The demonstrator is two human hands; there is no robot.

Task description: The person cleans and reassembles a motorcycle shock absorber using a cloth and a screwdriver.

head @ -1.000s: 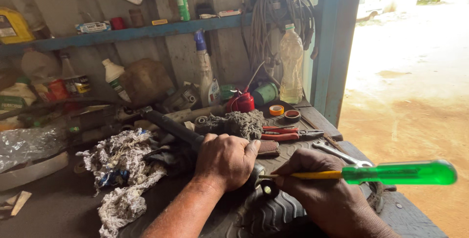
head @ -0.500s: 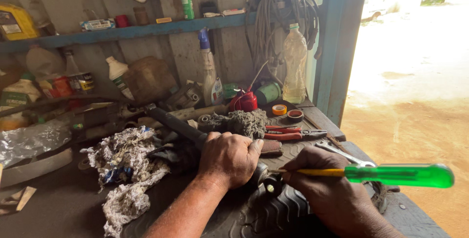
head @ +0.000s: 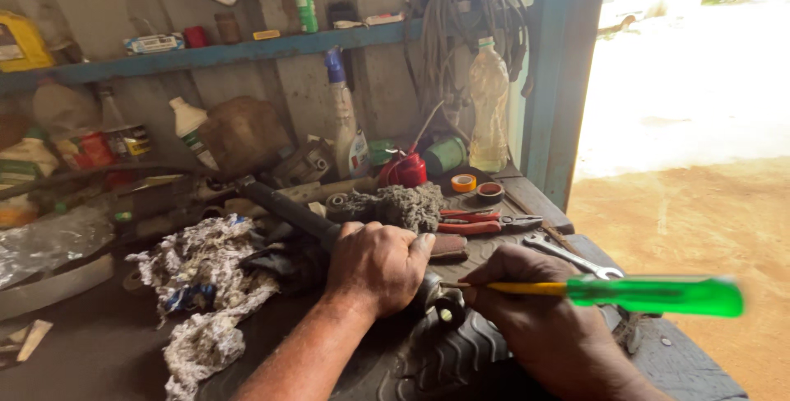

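My left hand (head: 377, 264) is clamped over a long dark metal shaft (head: 284, 207) that lies across the workbench, gripping it near its lower end. My right hand (head: 543, 319) holds a screwdriver with a yellow shank and green transparent handle (head: 654, 296), the handle sticking out to the right. Its tip rests at the shaft's round metal end (head: 444, 309), just below my left hand. Both hands work over a piece of black tyre tread (head: 411, 360).
A dirty rag (head: 202, 286) lies left of the shaft. Red-handled pliers (head: 477, 221), a spanner (head: 568, 254), tape rolls (head: 465, 182) and a red oil can (head: 405, 169) sit behind. Bottles crowd the blue shelf (head: 247, 48). The bench edge drops to sandy ground on the right.
The screwdriver has shifted slightly, its handle blurred with motion. My left hand keeps its grip on the shaft; the view has tilted a little.
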